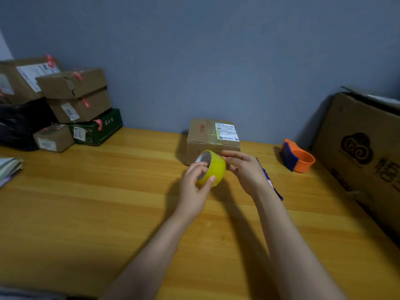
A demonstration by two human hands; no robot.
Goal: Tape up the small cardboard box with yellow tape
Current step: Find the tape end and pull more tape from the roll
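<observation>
A small cardboard box (pixel 213 137) with a white shipping label on top stands on the wooden table (pixel 86 202) by the grey wall. Just in front of it, above the table, is a roll of yellow tape (pixel 214 167). My left hand (pixel 194 185) grips the roll, with fingers in its core and thumb on the outer face. My right hand (pixel 244 169) touches the roll's right side with its fingertips pinched at the tape surface. The roll hides the box's lower front.
An orange and blue tape dispenser (pixel 297 155) sits right of the box. A blue object (pixel 272 182) lies partly hidden under my right wrist. Stacked parcels (pixel 73 107) fill the back left; a large carton (pixel 365 152) leans at the right. Notebooks (pixel 8 169) lie at the left edge.
</observation>
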